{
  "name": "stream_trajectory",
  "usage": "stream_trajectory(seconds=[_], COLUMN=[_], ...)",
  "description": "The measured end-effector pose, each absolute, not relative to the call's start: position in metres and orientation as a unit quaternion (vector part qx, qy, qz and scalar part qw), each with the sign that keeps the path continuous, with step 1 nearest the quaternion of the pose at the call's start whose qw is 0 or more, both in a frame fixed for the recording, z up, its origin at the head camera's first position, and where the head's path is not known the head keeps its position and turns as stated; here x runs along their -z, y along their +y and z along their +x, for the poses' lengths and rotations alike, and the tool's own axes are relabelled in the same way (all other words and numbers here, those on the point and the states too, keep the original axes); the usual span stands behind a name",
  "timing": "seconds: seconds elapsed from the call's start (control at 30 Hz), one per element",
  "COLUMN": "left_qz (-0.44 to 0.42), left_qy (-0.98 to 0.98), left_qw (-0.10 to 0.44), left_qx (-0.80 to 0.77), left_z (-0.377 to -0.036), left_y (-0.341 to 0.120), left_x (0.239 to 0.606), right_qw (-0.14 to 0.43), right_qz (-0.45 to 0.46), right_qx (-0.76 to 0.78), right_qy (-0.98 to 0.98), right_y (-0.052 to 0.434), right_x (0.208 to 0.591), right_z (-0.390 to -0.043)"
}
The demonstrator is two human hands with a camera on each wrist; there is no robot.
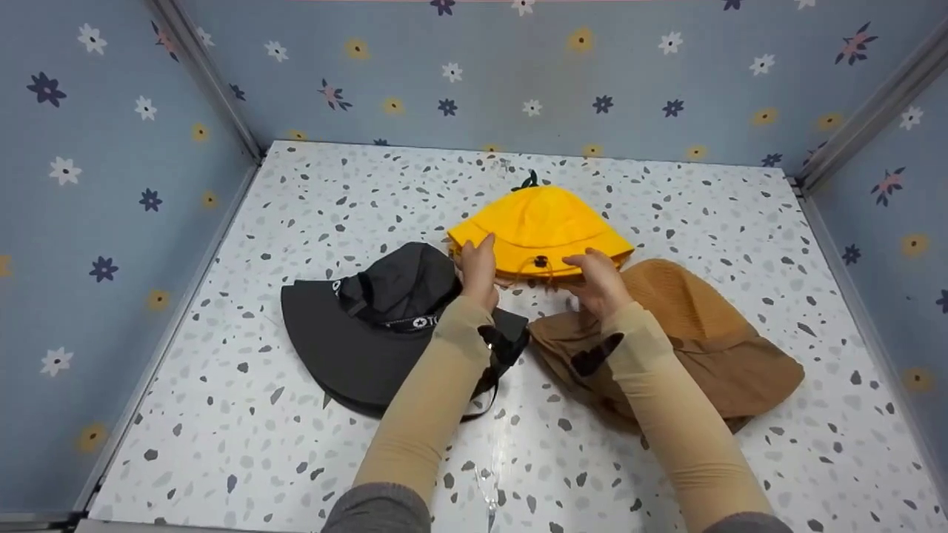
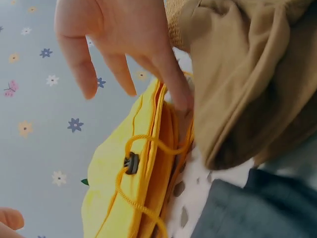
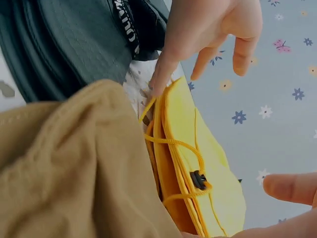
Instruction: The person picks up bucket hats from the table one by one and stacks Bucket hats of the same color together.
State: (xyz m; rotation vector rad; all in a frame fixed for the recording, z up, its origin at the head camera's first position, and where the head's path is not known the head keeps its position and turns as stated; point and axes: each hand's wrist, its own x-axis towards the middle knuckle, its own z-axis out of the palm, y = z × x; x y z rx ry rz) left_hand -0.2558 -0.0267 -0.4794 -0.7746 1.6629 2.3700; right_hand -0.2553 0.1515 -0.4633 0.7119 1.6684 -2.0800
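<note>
A yellow bucket hat (image 1: 539,226) lies flat in the middle of the table, its cord and black toggle (image 1: 541,261) at the near brim. My left hand (image 1: 478,270) touches the brim's left end; in the right wrist view this left hand (image 3: 208,29) has one straight finger on the edge of the yellow hat (image 3: 218,198), the other fingers free. My right hand (image 1: 596,281) rests at the brim's right end; in the left wrist view the right hand (image 2: 124,34) has spread fingers, one touching the yellow hat (image 2: 106,188). Neither hand plainly grips.
A black hat (image 1: 355,333) lies left of my left arm, and a brown hat (image 1: 696,333) sits under my right forearm. Blue flowered walls (image 1: 111,185) close in the speckled table (image 1: 259,444) on three sides.
</note>
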Motion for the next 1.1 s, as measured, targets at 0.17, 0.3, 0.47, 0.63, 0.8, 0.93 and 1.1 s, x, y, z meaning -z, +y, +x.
stream_trajectory(seconds=[0.17,0.3,0.47,0.63,0.8,0.93,1.1], left_qz=[-0.222,-0.169,-0.119,-0.096,-0.071,-0.049,-0.041], left_qy=[0.621,0.76,0.881,0.922,0.949,0.963,0.967], left_qw=[0.097,0.1,0.089,0.092,0.13,0.145,0.136], left_qx=[-0.746,-0.62,-0.448,-0.363,-0.28,-0.221,-0.211], left_z=[-0.262,-0.267,-0.274,-0.282,-0.287,-0.288,-0.285], left_y=[-0.03,-0.027,-0.023,-0.028,-0.031,-0.03,-0.029], left_x=[0.478,0.483,0.492,0.5,0.507,0.51,0.508], right_qw=[0.199,0.212,0.183,0.163,0.158,0.179,0.2], right_qz=[0.234,0.209,0.152,0.08,0.033,0.032,0.044], right_qx=[0.708,0.668,0.568,0.422,0.332,0.299,0.275], right_qy=[0.637,0.682,0.788,0.888,0.93,0.937,0.939], right_y=[0.159,0.163,0.167,0.172,0.177,0.179,0.178], right_x=[0.458,0.459,0.467,0.474,0.478,0.483,0.487], right_z=[-0.258,-0.265,-0.279,-0.291,-0.299,-0.303,-0.305])
